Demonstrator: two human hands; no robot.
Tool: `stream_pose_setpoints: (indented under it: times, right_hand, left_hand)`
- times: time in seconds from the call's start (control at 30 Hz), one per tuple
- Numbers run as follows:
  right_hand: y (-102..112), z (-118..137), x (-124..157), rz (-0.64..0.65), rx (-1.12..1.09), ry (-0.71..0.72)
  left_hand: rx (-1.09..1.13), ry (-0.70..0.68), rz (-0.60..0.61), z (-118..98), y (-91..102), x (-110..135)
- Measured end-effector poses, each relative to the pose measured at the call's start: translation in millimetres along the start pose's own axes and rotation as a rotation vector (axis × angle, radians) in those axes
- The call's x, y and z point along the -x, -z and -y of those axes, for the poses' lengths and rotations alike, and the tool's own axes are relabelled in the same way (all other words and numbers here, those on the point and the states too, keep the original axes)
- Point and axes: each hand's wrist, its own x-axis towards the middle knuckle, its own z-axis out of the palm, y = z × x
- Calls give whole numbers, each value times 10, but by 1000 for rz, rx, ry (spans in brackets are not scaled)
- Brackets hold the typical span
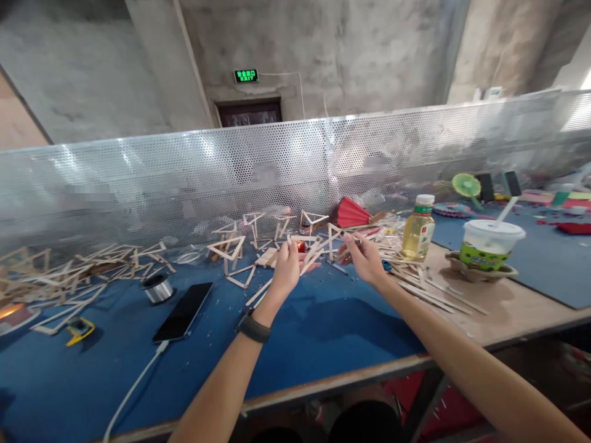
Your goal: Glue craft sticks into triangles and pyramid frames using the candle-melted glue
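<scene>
My left hand [286, 267], with a dark band on its wrist, is closed in a pinch on a thin wooden stick [302, 239]. Just beyond its fingers a small orange-red glow [301, 247] shows, its source partly hidden. My right hand [364, 257] is also pinched, close to a stick triangle on legs [334, 235]; what lies between its fingers is too small to make out. Several loose sticks [313, 255] lie between the hands. Left of them, on the blue table [295, 351], stands another triangular stick frame [228, 249].
Piled stick frames [92, 271] fill the far left. Nearer are a solder-like wire spool [157, 288], a phone [183, 312] on a white cable and a yellow tool [80, 330]. To the right stand a bottle [418, 231] and lidded cup [490, 246]. A perforated metal screen [207, 166] runs behind.
</scene>
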Motion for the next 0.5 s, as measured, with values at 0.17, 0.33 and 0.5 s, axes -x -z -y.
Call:
stream_pose_setpoints:
  times: [0.17,0.33,0.5]
  right_hand:
    - [17,-12,-58,59,-152,-183]
    - [15,-82,-105,92,-221,-266]
    - [31,-136,-143,85,-363,-360]
  left_hand:
    - [3,83,35,-79,85,-5]
    - [145,187,49,-208,160,0]
    - [235,241,125,-280,215,-17]
